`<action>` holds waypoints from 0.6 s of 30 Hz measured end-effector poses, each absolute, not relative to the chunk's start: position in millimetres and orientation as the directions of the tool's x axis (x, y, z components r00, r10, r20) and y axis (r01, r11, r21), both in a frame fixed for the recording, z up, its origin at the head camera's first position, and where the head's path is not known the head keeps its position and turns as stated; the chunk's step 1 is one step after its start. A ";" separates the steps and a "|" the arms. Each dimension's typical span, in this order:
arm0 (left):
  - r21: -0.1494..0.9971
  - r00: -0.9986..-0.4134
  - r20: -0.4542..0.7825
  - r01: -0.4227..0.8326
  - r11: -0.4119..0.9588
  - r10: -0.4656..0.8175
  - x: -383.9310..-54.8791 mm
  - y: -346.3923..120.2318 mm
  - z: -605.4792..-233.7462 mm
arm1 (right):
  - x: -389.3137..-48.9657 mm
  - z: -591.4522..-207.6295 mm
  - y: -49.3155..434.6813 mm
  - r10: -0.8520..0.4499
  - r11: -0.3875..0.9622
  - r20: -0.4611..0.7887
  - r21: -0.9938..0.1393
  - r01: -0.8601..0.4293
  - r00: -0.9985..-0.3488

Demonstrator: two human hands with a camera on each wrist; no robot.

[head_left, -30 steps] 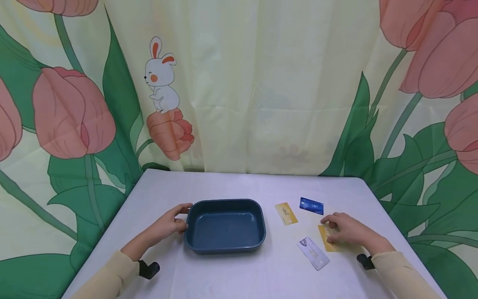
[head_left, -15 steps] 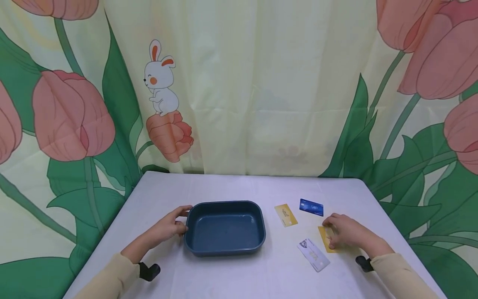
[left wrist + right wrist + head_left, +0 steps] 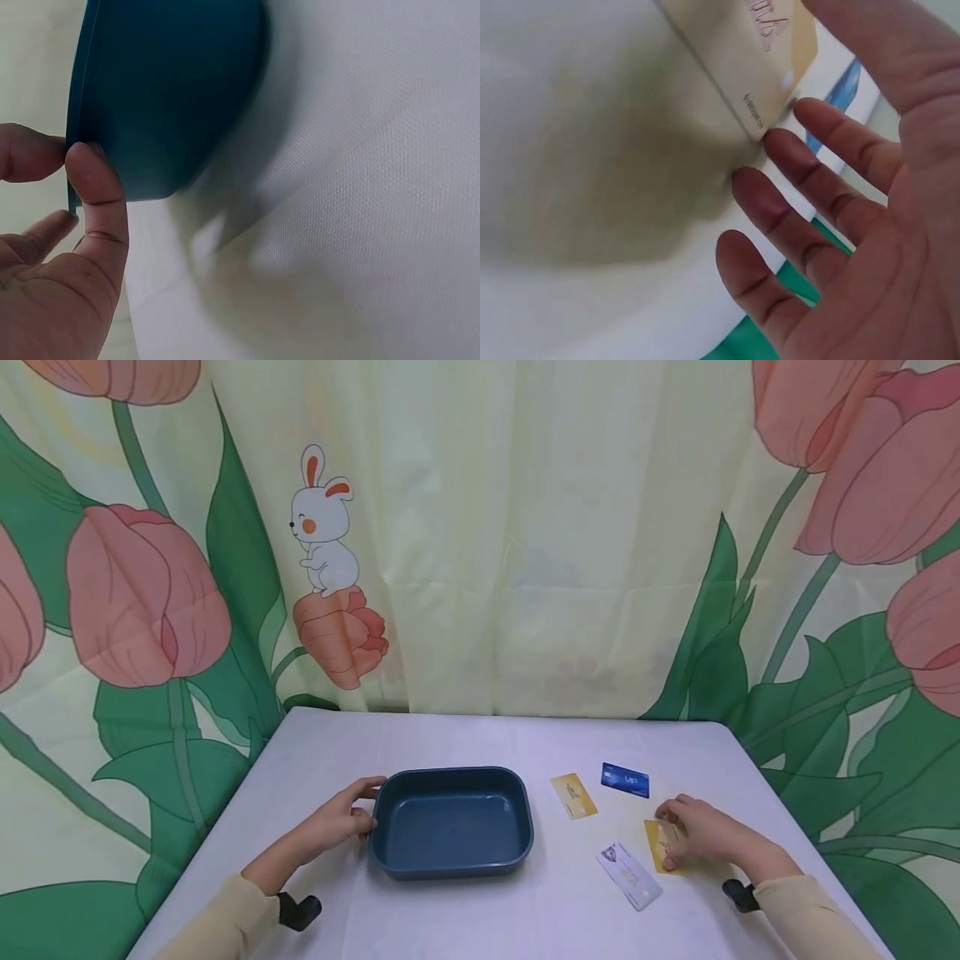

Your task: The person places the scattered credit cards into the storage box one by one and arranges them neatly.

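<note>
My left hand (image 3: 333,825) grips the left rim of a dark blue rectangular tray (image 3: 452,835). In the left wrist view the thumb presses the outside wall while a finger lies over the rim. On the right, my right hand (image 3: 705,837) holds a gold bank card (image 3: 657,845) by its edges, thumb at the near side and fingers at the far side. The right wrist view has this card (image 3: 739,56) close over the cloth, its corner at the fingertips, the other fingers spread.
Left of the right hand lie a second gold card (image 3: 574,797), a blue card (image 3: 626,780) and a silver-grey card (image 3: 630,877). All rest on a white-covered table (image 3: 450,918). A tulip-and-rabbit curtain (image 3: 577,543) hangs behind its far edge.
The right fingers have closed in on the gold card, and it has shifted slightly to the right with the hand. The left hand keeps its place on the tray.
</note>
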State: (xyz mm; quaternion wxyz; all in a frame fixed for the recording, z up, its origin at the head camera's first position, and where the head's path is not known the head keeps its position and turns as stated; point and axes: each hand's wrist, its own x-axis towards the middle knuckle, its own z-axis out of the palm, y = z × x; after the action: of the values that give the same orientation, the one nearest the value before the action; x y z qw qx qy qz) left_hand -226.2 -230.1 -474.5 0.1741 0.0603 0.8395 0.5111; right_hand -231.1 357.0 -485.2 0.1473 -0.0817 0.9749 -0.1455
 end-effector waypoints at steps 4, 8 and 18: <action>0.878 -0.931 -0.236 -0.081 0.471 0.279 -225.2 -230.0 -473.1 | -231.7 -486.5 358.1 -0.197 0.948 -0.275 -0.299 -0.111 -0.941; 0.877 -0.932 -0.232 -0.077 0.475 0.277 -225.6 -230.1 -473.1 | -232.8 -486.7 356.6 -0.177 0.951 -0.301 -0.299 -0.083 -0.937; 0.882 -0.936 -0.246 -0.107 0.460 0.254 -226.9 -228.8 -475.4 | -234.3 -488.7 359.3 -0.167 0.953 -0.290 -0.293 -0.079 -0.942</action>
State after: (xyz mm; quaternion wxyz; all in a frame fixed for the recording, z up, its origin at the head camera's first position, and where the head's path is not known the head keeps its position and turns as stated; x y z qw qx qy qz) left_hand -226.9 -228.8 -475.4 0.1740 0.0440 0.8364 0.5179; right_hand -234.3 359.3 -488.7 0.1578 -0.0630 0.9755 -0.1399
